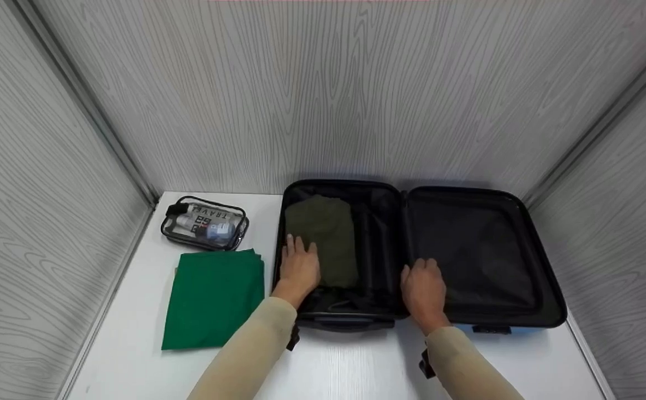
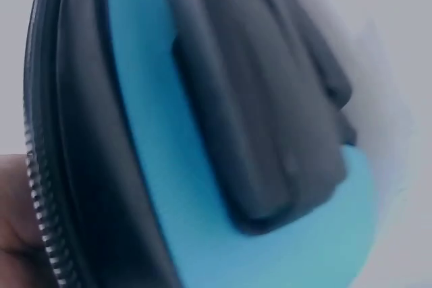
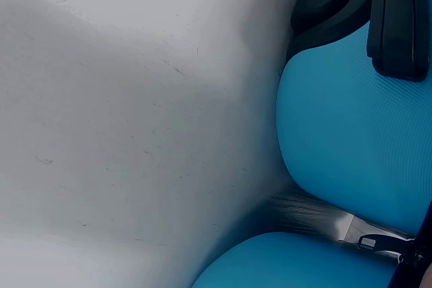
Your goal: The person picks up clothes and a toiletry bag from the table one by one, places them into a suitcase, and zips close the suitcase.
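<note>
- Fingers of the left hand (image 1: pixel 299 272), slightly apart, lie over olive cloth (image 1: pixel 331 236) in the open suitcase (image 1: pixel 484 250).
- Right hand (image 1: pixel 424 286) meets the middle rim; whether its fingers clamp cannot be told.
- Bright green cloth (image 1: pixel 214 300) lies leftward on the tabletop (image 1: pixel 336 361).

Place: a small booth or cubicle, walled on three visible sides. The back panel (image 1: pixel 334 100), left panel (image 1: pixel 39 222) and right panel (image 1: pixel 639 183) bear a grey wood-grain pattern. A grey left strip (image 1: pixel 73 78) and right strip (image 1: pixel 603 126) run up from the table's rear corners. The white table (image 1: pixel 345 361) lies between the side panels. Whether the booth stands in a home, workshop or lab cannot be determined.
</note>
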A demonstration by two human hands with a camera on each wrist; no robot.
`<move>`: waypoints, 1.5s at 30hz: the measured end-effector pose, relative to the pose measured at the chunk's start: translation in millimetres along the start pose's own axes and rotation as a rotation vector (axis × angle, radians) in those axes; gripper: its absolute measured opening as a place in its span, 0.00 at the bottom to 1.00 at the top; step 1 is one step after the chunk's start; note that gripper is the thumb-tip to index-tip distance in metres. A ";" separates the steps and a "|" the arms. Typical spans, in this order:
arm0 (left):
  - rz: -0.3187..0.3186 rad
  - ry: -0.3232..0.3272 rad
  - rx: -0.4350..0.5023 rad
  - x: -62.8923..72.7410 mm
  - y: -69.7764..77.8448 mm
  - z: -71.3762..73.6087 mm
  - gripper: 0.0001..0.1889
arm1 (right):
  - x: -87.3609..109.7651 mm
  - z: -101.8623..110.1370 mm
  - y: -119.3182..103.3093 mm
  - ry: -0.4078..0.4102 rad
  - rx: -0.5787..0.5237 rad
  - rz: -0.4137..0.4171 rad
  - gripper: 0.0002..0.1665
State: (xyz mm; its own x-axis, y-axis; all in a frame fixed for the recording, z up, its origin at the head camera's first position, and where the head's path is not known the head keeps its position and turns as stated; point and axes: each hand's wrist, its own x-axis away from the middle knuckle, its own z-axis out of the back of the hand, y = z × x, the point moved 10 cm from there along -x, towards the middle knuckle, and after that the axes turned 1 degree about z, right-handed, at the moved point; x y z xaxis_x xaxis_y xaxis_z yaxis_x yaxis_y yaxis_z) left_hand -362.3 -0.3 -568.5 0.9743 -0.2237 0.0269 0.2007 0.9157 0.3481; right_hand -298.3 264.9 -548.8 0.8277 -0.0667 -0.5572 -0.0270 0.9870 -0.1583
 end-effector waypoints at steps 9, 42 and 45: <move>0.028 -0.133 0.142 6.7 -13.7 -17.4 0.34 | -0.2 -1.8 0.7 -0.001 0.001 -0.003 0.19; 0.004 0.413 0.270 41.6 -42.4 61.7 0.06 | -0.8 -4.6 4.8 -0.040 -0.039 -0.044 0.18; 0.022 0.425 0.278 45.4 -51.7 68.8 0.06 | 0.0 -4.8 4.6 -0.041 -0.044 -0.042 0.18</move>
State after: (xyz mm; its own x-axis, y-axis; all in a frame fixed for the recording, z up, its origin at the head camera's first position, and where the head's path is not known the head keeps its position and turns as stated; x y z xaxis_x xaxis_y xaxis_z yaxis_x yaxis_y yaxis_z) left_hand -335.5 -80.7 -520.7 0.9453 0.0030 -0.3262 0.2009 0.7825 0.5893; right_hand -301.1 268.7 -553.4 0.8507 -0.1013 -0.5158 -0.0152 0.9761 -0.2169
